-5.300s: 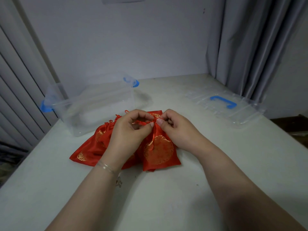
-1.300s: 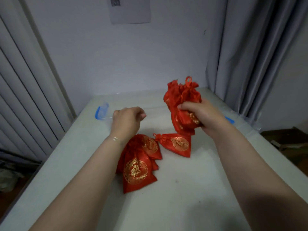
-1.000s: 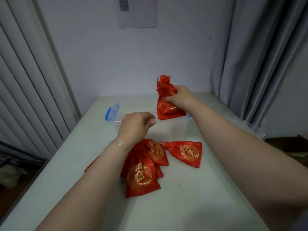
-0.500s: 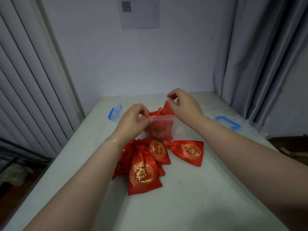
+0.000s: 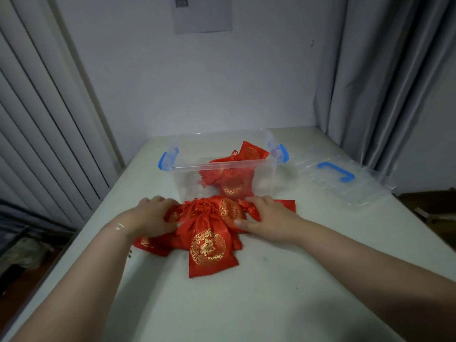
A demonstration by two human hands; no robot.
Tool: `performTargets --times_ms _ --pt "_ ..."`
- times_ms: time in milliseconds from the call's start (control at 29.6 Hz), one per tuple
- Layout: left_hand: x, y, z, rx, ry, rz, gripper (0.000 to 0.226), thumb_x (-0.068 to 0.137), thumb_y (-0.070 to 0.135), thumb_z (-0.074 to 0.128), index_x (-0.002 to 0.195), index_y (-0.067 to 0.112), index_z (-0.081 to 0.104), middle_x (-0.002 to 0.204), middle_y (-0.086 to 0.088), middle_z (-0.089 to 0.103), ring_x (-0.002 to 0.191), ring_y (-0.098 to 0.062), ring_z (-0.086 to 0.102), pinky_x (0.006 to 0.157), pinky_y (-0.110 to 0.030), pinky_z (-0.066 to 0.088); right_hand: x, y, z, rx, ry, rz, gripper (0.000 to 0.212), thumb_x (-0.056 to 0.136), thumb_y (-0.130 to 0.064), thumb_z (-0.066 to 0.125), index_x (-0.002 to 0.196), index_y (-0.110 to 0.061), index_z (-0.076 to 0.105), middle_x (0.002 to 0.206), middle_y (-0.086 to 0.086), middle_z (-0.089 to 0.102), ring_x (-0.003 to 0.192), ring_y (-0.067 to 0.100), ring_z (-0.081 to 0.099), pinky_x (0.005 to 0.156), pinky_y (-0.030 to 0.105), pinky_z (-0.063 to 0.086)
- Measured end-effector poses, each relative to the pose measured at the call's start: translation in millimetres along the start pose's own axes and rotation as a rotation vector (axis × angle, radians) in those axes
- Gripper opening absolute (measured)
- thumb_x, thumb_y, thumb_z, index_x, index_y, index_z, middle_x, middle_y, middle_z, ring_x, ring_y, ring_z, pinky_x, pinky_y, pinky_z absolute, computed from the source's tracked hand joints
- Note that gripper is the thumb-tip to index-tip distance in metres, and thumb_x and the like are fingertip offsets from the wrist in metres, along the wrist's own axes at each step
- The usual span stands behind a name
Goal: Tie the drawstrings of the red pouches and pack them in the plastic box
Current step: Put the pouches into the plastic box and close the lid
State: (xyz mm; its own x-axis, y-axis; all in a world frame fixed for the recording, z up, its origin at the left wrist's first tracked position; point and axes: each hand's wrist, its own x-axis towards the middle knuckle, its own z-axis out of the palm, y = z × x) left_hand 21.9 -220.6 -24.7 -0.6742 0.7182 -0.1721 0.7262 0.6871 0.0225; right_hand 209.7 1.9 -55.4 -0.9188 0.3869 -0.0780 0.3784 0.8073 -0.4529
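A clear plastic box [image 5: 222,166] with blue latches stands open at the table's middle back. Two red pouches [image 5: 237,178] with gold emblems lie inside it. Just in front of the box is a pile of several red pouches [image 5: 207,243]. My left hand [image 5: 153,218] rests on the pile's left side, fingers spread and thumb on the fabric. My right hand [image 5: 269,220] lies on the right side, and its thumb and fingers close round a small tied pouch [image 5: 251,210].
The box's clear lid [image 5: 345,178] with a blue handle lies flat to the right of the box. Grey curtains hang at the right and vertical blinds at the left. The table's left edge drops off close to my left arm.
My right hand put a red pouch into the box. Both hands then came down from the box's rim onto the pile in front of it.
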Motion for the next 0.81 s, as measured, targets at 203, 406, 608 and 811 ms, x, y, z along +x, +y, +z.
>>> performTargets --times_ms 203,406,608,811 --pt "-2.0 8.5 1.3 -0.275 -0.227 0.112 0.109 0.07 0.039 0.075 0.151 0.035 0.002 0.152 0.002 0.02 0.136 -0.017 0.032 0.11 -0.028 0.029 3.9 -35.9 16.1 0.028 -0.165 -0.117 0.118 0.047 -0.093 0.048 0.144 -0.047 -0.001 0.159 -0.007 0.0 0.145 0.026 0.015 0.115 0.046 0.023" --pt "0.1 24.5 0.5 -0.365 -0.222 0.128 0.094 0.054 0.037 0.071 0.138 0.037 0.031 0.133 0.005 0.032 0.116 -0.016 0.049 0.098 -0.027 0.044 4.7 -58.8 23.6 -0.08 -0.173 -0.15 0.107 0.067 -0.058 0.072 0.147 -0.03 0.008 0.154 -0.001 0.013 0.141 0.035 0.017 0.112 0.046 0.027" --pt "-4.4 31.8 5.6 -0.701 -0.149 0.132 0.037 0.069 0.012 0.072 0.102 0.022 0.057 0.096 0.0 0.057 0.08 -0.009 0.058 0.073 -0.02 0.05 4.0 -59.4 25.3 0.066 -0.137 -0.097 0.09 0.068 -0.036 0.072 0.144 -0.022 0.027 0.146 -0.001 0.029 0.129 0.027 0.039 0.104 0.038 0.038" --pt "-7.4 37.9 10.3 -0.852 -0.042 0.127 0.018 0.08 0.003 0.069 0.094 0.013 0.063 0.081 0.001 0.066 0.061 0.001 0.058 0.059 -0.014 0.048 1.7 -43.9 13.9 0.449 -0.021 -0.086 0.034 0.069 -0.005 0.068 0.097 -0.023 0.063 0.091 -0.004 0.067 0.087 0.013 0.062 0.08 0.027 0.049"
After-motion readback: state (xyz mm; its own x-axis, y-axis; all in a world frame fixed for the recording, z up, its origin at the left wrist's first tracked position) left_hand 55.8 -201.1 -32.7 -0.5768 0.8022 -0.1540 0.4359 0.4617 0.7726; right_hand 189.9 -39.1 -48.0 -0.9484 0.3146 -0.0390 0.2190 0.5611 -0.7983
